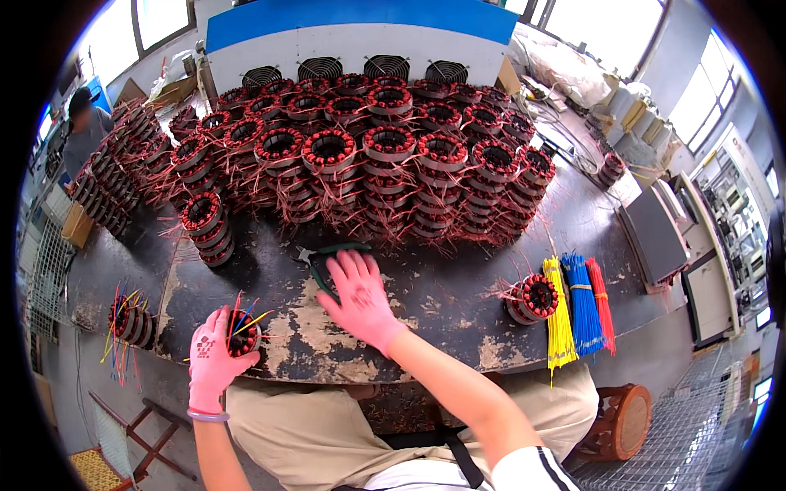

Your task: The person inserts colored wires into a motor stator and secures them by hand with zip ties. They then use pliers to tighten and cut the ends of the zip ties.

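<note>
At the table's near edge, my left hand point(214, 353) in a pink glove grips a copper-wound motor stator point(245, 342), fingers along its left side and thumb at its front. Blue, yellow and red lead wires stick up from this stator. My right hand point(363, 299), also gloved in pink, lies with fingers stretched out over wire cutters point(304, 255) with dark green handles. The cutters' jaws point left, and the hand partly hides the handles. Left of my left hand is a short stack of stators point(133, 322) with coloured wires hanging from it.
Tall stacks of stators point(329, 153) fill the back of the worn dark table point(458, 307). A small separate stack point(206, 225) stands before them. At right lie another stator point(534, 299) and yellow point(559, 319), blue point(580, 299) and red point(602, 303) wire bundles. A person point(84, 131) is at far left.
</note>
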